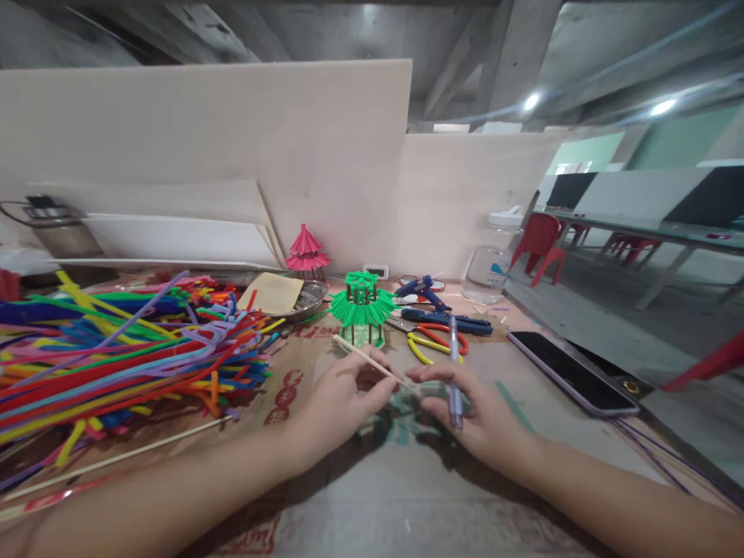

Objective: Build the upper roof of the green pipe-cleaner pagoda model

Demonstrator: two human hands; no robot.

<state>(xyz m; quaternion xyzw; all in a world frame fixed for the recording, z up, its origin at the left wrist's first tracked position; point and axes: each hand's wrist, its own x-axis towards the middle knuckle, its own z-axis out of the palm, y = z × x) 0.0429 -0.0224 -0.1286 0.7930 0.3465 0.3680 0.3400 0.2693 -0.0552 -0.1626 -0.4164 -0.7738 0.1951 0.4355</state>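
A thin pale wooden stick [361,355] is pinched between the thumb and fingers of my left hand [349,395], slanting down toward the right. My right hand [485,415] has a light purple pen [455,387] tucked upright in its fingers. Its thumb and index tips come close to the stick's lower end; whether they touch it is unclear. Just beyond my hands stands a small green pavilion model [363,310] with a two-tiered roof and dark posts. Behind it on the right lie pliers [433,341] with red and yellow handles.
A big heap of coloured pipe cleaners [128,356] covers the left side, with a long stick [133,453] before it. Farther back are a pink-roofed model [304,252], a metal dish [308,301], a blue glue gun [426,292] and a clear bottle [488,263]. A phone [573,372] lies right.
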